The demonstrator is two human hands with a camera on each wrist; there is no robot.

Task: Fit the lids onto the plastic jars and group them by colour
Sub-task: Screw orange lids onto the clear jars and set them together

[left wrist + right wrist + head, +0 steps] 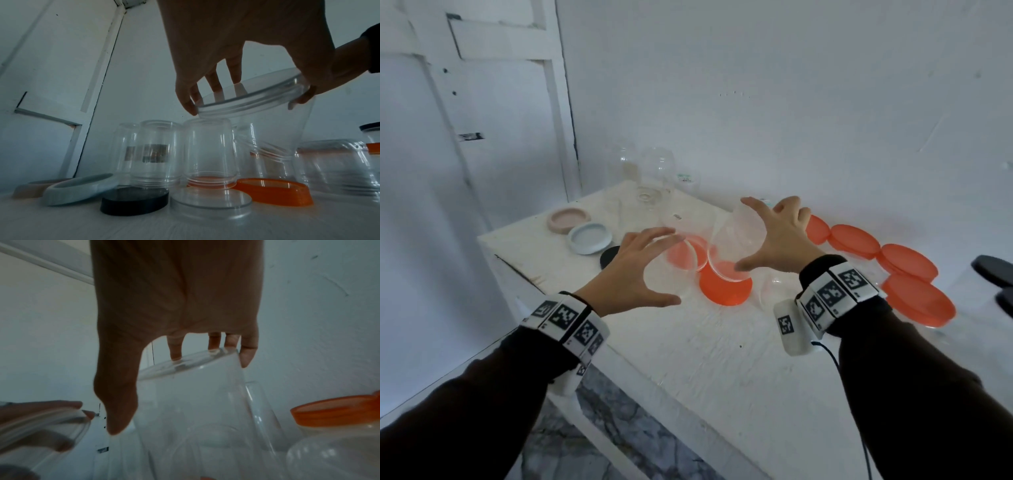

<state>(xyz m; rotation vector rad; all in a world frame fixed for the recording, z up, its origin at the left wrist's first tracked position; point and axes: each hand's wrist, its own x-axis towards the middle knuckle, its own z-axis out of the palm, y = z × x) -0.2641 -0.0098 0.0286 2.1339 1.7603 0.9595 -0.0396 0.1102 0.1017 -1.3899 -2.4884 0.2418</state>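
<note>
- Over the middle of the bench, your left hand has its grip curled round the upper end of the nearer clear jar, fingers and thumb on opposite sides of the rim.
- Just beside it, your right hand spans the tilted clear jar. The fingers hook over its top edge and the thumb reaches down the near side, so this grip reads as grasping too. The two jars look close to touching, though I cannot tell whether they do.
- Beneath and between them lies a loose orange lid, flat on the bench and not yet on any jar.
- My reading is that you are picking out jars to cap, with several orange-lidded jars already gathered to your right.
- Next you will likely need to turn one jar mouth-up, set it down steady, then free a hand for the orange lid. Clear plastic this light will probably skid, so hold the body while you twist.
- Further left sit a pink lid, a pale blue lid and a black lid, all still loose.
- From the left wrist view you get what the head view hides: more clear jars standing mouth-down behind your grip, and a flat clear lid on the bench beside the black one.
- From the right wrist view you see your fingertips pressed on the tilted jar's edge, but the thumb's contact is not clear there.
</note>
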